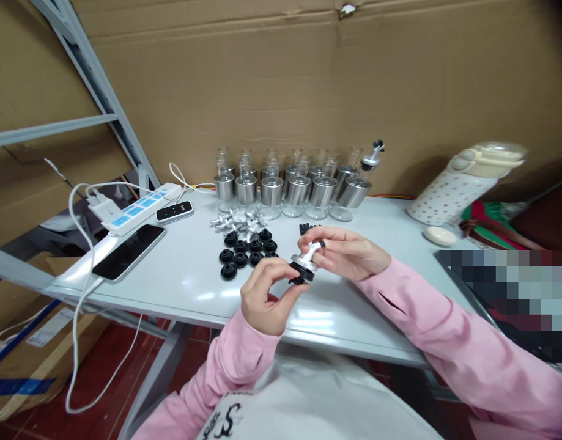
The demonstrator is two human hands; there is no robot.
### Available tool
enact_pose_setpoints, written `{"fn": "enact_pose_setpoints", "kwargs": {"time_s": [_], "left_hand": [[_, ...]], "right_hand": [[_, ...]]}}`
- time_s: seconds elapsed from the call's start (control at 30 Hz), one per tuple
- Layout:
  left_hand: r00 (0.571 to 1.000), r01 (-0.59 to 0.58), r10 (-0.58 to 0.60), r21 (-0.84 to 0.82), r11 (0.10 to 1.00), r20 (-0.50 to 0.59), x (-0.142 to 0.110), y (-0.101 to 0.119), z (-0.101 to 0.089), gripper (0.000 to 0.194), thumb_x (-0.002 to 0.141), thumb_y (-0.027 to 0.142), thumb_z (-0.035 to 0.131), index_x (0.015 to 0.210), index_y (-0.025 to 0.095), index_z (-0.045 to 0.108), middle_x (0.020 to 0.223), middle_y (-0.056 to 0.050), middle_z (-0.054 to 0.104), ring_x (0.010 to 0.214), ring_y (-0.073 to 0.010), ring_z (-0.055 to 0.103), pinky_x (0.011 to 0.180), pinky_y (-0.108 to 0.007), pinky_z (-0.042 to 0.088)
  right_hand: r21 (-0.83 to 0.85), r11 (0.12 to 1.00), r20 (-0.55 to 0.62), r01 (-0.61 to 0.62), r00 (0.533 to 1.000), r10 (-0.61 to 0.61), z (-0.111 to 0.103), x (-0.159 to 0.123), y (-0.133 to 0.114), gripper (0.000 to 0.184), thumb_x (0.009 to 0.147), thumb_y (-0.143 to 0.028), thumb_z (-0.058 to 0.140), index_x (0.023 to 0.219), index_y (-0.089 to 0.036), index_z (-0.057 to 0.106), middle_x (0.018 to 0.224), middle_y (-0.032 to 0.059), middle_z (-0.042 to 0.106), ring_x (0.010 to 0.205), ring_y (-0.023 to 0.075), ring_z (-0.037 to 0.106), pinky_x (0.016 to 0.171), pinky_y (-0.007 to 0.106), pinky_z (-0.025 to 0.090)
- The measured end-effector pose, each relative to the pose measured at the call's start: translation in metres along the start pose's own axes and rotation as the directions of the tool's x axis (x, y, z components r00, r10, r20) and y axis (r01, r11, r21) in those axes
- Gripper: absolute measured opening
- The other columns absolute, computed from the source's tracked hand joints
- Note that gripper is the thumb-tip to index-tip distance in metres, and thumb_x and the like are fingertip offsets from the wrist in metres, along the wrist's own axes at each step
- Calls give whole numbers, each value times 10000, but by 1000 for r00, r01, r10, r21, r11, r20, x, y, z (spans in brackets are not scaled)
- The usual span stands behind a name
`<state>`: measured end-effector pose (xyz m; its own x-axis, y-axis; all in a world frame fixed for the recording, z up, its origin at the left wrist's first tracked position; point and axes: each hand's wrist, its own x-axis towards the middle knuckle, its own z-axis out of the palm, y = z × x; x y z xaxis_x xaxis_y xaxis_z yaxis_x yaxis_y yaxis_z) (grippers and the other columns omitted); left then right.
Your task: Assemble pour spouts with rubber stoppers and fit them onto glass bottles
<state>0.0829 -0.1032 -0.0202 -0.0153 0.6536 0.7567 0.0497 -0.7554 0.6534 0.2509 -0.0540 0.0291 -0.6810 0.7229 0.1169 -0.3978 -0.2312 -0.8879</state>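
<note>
My left hand (266, 298) pinches a black rubber stopper (304, 273) between thumb and forefinger, just over the table's front half. On top of it sits a silver pour spout (304, 261), gripped by the fingers of my right hand (356, 252) near its black tip. Spout and stopper touch; whether they are locked together I cannot tell. Beyond my left hand lie several loose black stoppers (241, 246) and a pile of silver spouts (237, 219). Small black caps (309, 228) lie behind my right hand, partly hidden by it.
Glass bottles with steel sleeves (271, 192) stand in rows at the back; the rightmost carries a fitted pourer (371, 157). At left are a phone (129, 252), a power strip (140, 208) and a small black-faced device (175, 211). A dotted flask (452, 192) stands right.
</note>
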Motion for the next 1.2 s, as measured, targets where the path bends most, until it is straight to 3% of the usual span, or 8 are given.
{"fn": "enact_pose_setpoints", "kwargs": {"time_s": [0.5,0.77,0.93,1.1,1.2], "left_hand": [[997,41,-46,-70,997,-67,0,-2,0,307,669,36,681,909,190,567,870,-7,548,795,-77,543,681,-147,525],[996,44,-47,-56,998,-72,0,-2,0,306,671,56,687,922,195,579,874,-5,554,775,-71,549,681,-139,527],[994,37,-41,-41,998,-100,0,-2,0,318,672,56,685,941,189,579,881,-6,559,774,-76,562,688,-159,542],[978,-69,55,-65,995,-199,1,0,3,323,707,-18,611,963,174,566,966,-49,597,935,-136,586,743,-230,556],[979,-79,59,-96,992,-194,2,0,4,321,745,-36,552,993,167,545,1043,-83,612,1004,-166,589,765,-258,556]], "right_hand": [[77,997,68,12,998,-17,0,2,6,173,764,-193,615,934,-163,624,882,17,579,572,37,468,611,222,393],[144,988,130,-55,991,36,-3,2,8,176,796,-160,580,972,-150,575,945,34,562,619,35,484,652,213,439],[103,992,64,-67,996,60,1,2,4,156,779,-154,572,935,-152,575,942,39,580,618,53,498,646,231,450],[-21,1000,-62,9,998,-10,7,3,3,132,740,-135,605,868,-161,583,961,45,594,672,85,555,684,264,461],[-78,997,-77,-11,997,5,4,6,12,188,704,-150,667,865,-154,570,872,24,602,712,102,586,700,266,472]]}}
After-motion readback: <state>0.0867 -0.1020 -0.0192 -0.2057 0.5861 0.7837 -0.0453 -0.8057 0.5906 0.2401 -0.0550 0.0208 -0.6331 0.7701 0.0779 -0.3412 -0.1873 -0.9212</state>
